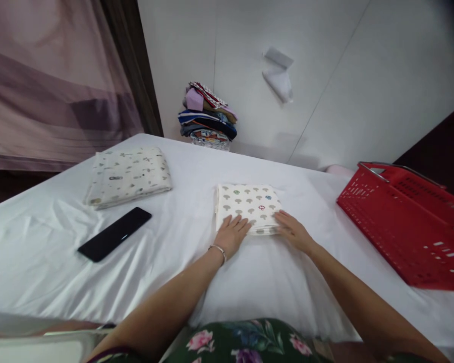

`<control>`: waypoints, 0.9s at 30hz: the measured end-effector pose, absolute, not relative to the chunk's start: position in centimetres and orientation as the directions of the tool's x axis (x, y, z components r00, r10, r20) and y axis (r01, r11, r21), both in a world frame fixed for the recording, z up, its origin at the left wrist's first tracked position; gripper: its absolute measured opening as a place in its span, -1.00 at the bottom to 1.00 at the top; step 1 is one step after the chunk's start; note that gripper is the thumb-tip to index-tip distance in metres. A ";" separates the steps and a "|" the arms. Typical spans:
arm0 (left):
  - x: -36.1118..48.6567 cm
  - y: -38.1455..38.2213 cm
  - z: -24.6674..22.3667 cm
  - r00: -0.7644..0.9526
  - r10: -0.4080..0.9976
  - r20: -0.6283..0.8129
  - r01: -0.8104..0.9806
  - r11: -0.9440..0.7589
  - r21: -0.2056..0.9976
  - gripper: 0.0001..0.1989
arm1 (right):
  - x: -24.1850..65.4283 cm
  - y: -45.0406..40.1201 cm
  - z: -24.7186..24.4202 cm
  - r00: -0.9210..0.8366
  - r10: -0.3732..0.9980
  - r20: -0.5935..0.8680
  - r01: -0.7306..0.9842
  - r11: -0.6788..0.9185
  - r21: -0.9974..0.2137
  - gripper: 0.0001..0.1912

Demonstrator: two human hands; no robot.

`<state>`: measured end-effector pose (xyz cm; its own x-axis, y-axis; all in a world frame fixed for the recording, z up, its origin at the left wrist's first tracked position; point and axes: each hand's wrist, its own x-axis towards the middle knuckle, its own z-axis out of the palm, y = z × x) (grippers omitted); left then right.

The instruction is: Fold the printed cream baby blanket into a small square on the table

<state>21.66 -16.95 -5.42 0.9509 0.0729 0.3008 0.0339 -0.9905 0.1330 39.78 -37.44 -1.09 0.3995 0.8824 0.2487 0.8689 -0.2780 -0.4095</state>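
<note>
A folded cream cloth with a mushroom print lies flat on the white-sheeted surface. My left hand rests on its near left corner, fingers spread, with a bracelet at the wrist. At the near right corner, my right hand touches the cloth's edge with its fingers stretched out. Neither hand grips anything. Further left sits a second folded cloth, cream with a small grey-green print.
A black phone lies left of my hands. On the right stands a red plastic basket with metal handles. Beyond the far edge is a stack of folded clothes; a pink curtain hangs at the far left.
</note>
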 end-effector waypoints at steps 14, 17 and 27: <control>21.6 -18.5 -0.9 0.892 0.132 0.433 0.048 -0.979 0.200 -0.79 | 38.6 -37.1 0.2 0.334 0.892 0.305 0.938 -0.282 -0.202 -0.65; 22.2 -18.7 -0.5 0.909 0.122 0.399 0.062 -0.985 0.160 -0.82 | 38.7 -36.7 0.5 0.280 0.924 0.259 0.958 -0.251 -0.139 -0.66; 23.1 -18.9 -0.6 0.904 0.140 0.405 0.077 -0.983 0.169 -0.80 | 39.0 -36.3 0.2 0.189 0.936 0.297 0.975 -0.214 0.054 -0.70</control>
<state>23.15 -18.85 -0.62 0.9037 0.1400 0.4047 0.0768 -0.9827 0.1685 38.99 -36.33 0.24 0.1886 0.9359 0.2975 0.9754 -0.2138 0.0541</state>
